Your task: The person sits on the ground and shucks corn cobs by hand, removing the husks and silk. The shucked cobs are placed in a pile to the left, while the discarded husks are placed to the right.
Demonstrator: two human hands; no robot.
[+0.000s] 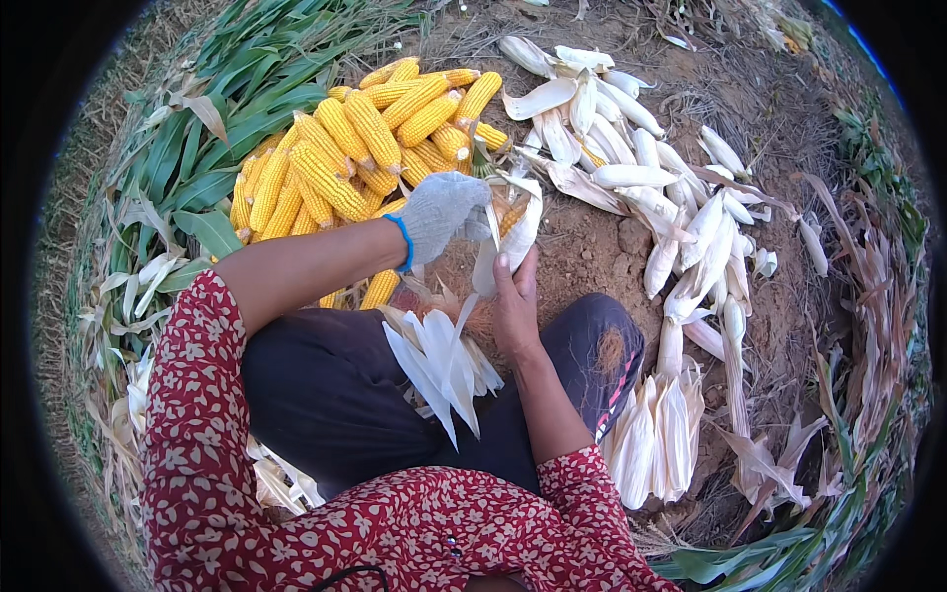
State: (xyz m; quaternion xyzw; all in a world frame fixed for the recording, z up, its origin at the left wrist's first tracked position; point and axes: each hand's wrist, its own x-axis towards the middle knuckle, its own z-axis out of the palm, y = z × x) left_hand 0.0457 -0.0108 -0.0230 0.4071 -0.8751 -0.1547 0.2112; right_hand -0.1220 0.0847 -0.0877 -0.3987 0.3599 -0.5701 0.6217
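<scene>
A partly husked ear of corn (527,226) is held upright above the ground in front of my lap. Its pale husk is parted, and a strip of yellow kernels shows between the leaves. My right hand (516,300), bare, grips the ear at its lower end, thumb towards me. On my left hand (444,214) is a grey knitted glove with a blue cuff. Its fingers pinch the left edge of the husk, though the fingertips are partly hidden. Loose husk leaves (444,355) and brown corn silk (447,305) lie between my legs.
Beyond my left hand rises a heap of husked yellow corn cobs (325,177). To the right lies a pile of unhusked ears (644,163) on bare soil (592,251). Green corn leaves (259,118) border the left side; stripped husks (655,436) lie beside my right knee.
</scene>
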